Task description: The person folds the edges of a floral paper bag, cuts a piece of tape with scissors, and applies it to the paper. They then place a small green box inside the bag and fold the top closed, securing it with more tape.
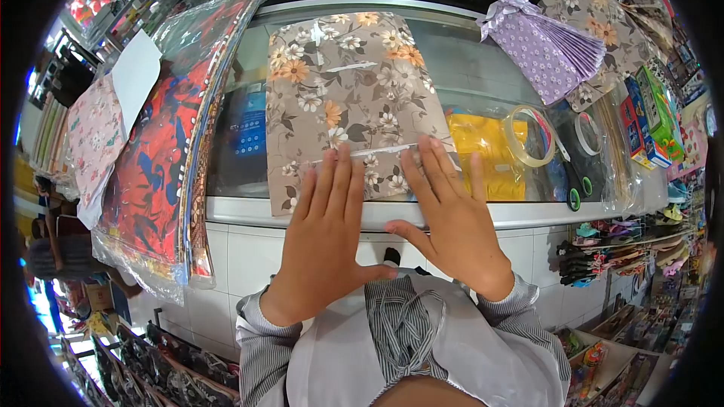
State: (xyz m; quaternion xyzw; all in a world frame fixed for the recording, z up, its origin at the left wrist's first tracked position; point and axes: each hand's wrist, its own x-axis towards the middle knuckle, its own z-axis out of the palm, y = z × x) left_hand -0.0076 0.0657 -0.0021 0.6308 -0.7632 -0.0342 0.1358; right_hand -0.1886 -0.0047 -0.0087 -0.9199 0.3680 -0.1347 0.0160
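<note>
Fingers first: how do you have them in the head view?

— You have both hands palm down over the near end of the flowered paper [302,117]. Your left hand [324,215] has its fingers straight and slightly parted, thumb out sideways; your right hand [456,215] is spread wider. Neither grips anything; your fingertips seem to rest on the paper, though you can't confirm every contact from above.

— And where does the paper lie for you?

— Flat on the glass counter [452,75], in front of you, its near left corner over the metal edge.

— How should it handle for you?

— Light, probably, smooth enough to slide on glass, and easily creased (whether anything is inside, you can't see). You'd do best to hold it flat-handed by the long sides, not pinch a corner.

— What can you count?

— You have one flowered paper under your hands, with at least three shiny strips on it (glare blurs the tally). To your right: two tape rolls [507,136], one pair of scissors [575,200], one yellow packet [475,158], one purple fan [539,49].
</note>
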